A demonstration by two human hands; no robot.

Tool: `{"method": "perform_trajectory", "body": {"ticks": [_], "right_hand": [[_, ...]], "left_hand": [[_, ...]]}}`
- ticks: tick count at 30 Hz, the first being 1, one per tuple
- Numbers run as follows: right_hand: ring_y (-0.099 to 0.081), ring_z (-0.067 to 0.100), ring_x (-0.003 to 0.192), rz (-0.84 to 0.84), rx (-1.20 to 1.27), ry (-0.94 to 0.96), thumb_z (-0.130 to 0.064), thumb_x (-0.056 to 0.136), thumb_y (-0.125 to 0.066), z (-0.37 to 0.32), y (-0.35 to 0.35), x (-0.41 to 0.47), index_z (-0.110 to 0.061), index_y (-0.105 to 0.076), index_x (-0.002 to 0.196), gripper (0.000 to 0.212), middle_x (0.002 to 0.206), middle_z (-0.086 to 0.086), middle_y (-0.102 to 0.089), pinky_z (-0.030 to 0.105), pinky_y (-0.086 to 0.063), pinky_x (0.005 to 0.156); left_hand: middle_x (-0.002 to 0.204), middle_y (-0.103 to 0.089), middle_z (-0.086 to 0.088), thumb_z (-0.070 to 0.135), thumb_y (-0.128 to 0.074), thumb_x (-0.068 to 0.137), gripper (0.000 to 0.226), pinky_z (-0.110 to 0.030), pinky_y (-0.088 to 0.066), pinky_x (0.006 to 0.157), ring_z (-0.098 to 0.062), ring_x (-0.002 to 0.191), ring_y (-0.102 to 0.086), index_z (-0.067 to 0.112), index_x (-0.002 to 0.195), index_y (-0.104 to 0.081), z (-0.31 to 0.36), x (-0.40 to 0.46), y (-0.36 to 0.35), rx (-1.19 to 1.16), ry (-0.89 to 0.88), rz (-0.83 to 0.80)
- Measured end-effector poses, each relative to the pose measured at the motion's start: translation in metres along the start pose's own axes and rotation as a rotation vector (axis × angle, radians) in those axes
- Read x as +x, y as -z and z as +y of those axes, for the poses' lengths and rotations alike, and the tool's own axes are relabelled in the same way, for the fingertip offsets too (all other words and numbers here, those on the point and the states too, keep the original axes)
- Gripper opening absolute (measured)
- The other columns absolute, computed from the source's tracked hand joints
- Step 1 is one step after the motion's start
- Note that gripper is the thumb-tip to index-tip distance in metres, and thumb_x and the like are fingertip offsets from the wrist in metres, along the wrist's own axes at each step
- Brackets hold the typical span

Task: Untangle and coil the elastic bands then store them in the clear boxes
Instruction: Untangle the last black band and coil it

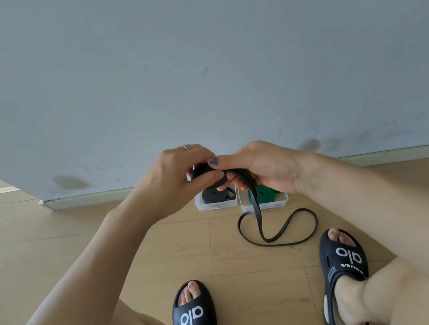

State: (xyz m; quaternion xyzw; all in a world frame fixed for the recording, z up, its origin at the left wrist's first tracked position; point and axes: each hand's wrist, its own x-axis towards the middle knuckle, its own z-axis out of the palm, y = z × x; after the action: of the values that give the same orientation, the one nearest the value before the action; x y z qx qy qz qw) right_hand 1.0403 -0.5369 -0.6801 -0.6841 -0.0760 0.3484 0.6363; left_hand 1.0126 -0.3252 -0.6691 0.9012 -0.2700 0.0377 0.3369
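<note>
A black elastic band (255, 206) runs from between my hands down to the wooden floor, where its loose end lies in a wide loop. My left hand (179, 179) grips the small wound part of it, fingers curled round. My right hand (256, 169) pinches the band beside it, thumb on top. Behind them stand two clear boxes against the wall. The left box (216, 204) holds a coiled black band (214, 194). A coiled green band (264, 193) lies in the right box (266, 205). My hands hide part of both boxes.
A grey wall (190, 53) with a skirting board rises just behind the boxes. My two feet in black slides (194, 314) (342, 260) rest on the floor in front of the band's loop. The wall's corner lies to the left.
</note>
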Motion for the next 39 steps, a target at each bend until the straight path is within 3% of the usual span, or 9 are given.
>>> {"method": "perform_trajectory", "body": {"ticks": [7,11,13,16,21,27,30,34,39], "right_hand": [[-0.058,0.019,0.076,-0.184,0.121,-0.077,-0.041,0.101,-0.059,-0.006,0.007,-0.006,-0.016,-0.073,0.109,0.030,0.105,0.017,-0.075,0.032,-0.046,0.079],[-0.051,0.013,0.070,-0.125,0.091,-0.037,-0.039,0.094,-0.068,-0.003,0.008,-0.001,0.000,-0.068,0.114,0.044,0.098,0.019,-0.069,0.027,-0.041,0.069],[-0.051,0.014,0.068,-0.056,0.000,-0.020,-0.044,0.085,-0.075,0.000,0.004,0.002,0.000,-0.068,0.100,0.047,0.086,0.014,-0.069,0.025,-0.041,0.065],[-0.057,0.017,0.072,-0.026,-0.036,-0.016,-0.048,0.089,-0.076,0.001,0.003,0.001,-0.009,-0.070,0.081,0.041,0.082,0.010,-0.070,0.030,-0.043,0.071],[-0.059,0.018,0.080,-0.192,0.096,-0.074,-0.043,0.101,-0.058,-0.005,0.013,-0.007,-0.017,-0.074,0.112,0.031,0.112,0.019,-0.075,0.035,-0.047,0.086],[-0.050,0.009,0.065,-0.054,0.024,-0.015,-0.035,0.096,-0.070,0.001,0.009,0.000,0.000,-0.071,0.111,0.038,0.099,0.014,-0.073,0.024,-0.041,0.063],[-0.054,0.012,0.069,-0.029,-0.019,-0.017,-0.048,0.089,-0.072,0.001,0.010,-0.001,0.008,-0.068,0.119,0.064,0.098,0.012,-0.073,0.025,-0.046,0.069],[-0.057,0.017,0.078,-0.183,0.024,-0.069,-0.051,0.099,-0.057,-0.005,0.014,-0.006,-0.019,-0.072,0.119,0.041,0.114,0.016,-0.075,0.032,-0.047,0.086],[-0.049,0.012,0.070,-0.114,0.056,-0.001,-0.039,0.098,-0.067,0.001,0.009,0.001,-0.008,-0.071,0.108,0.032,0.093,0.007,-0.067,0.026,-0.041,0.067]], "left_hand": [[0.083,-0.068,0.011,0.008,-0.066,0.096,0.008,-0.017,-0.045,0.076,-0.013,0.080,-0.062,0.015,0.093,-0.070,0.001,-0.003,0.005,-0.178,0.091,0.073],[0.083,-0.069,0.008,0.019,-0.069,0.090,0.007,-0.026,-0.050,0.074,-0.017,0.079,-0.063,0.015,0.095,-0.071,0.000,-0.003,0.004,-0.114,0.044,0.071],[0.079,-0.065,0.009,0.031,-0.071,0.088,0.014,-0.028,-0.048,0.069,-0.016,0.075,-0.058,0.018,0.092,-0.070,-0.001,-0.003,0.002,-0.022,0.029,0.012],[0.072,-0.057,0.008,0.022,-0.070,0.093,0.011,-0.025,-0.042,0.063,-0.014,0.070,-0.051,0.014,0.085,-0.066,0.001,-0.001,-0.002,-0.018,0.002,0.016],[0.078,-0.067,0.004,0.015,-0.064,0.094,0.007,-0.024,-0.048,0.072,-0.018,0.076,-0.061,0.012,0.089,-0.070,0.004,-0.001,0.004,-0.167,0.068,0.054],[0.077,-0.063,0.012,0.028,-0.068,0.091,0.006,-0.020,-0.044,0.068,-0.014,0.075,-0.058,0.021,0.091,-0.070,0.002,-0.001,0.001,-0.035,0.026,-0.004],[0.072,-0.055,0.015,0.020,-0.065,0.096,0.014,-0.016,-0.037,0.064,-0.011,0.070,-0.051,0.027,0.085,-0.063,0.003,0.002,0.000,-0.016,-0.008,0.006],[0.079,-0.066,0.005,0.016,-0.062,0.097,0.009,-0.024,-0.048,0.071,-0.018,0.077,-0.060,0.013,0.093,-0.070,0.004,0.002,0.003,-0.130,0.055,0.063],[0.081,-0.068,0.010,0.031,-0.066,0.090,0.014,-0.030,-0.052,0.073,-0.016,0.080,-0.063,0.019,0.095,-0.071,0.002,-0.001,0.003,-0.071,0.050,0.039]]}}
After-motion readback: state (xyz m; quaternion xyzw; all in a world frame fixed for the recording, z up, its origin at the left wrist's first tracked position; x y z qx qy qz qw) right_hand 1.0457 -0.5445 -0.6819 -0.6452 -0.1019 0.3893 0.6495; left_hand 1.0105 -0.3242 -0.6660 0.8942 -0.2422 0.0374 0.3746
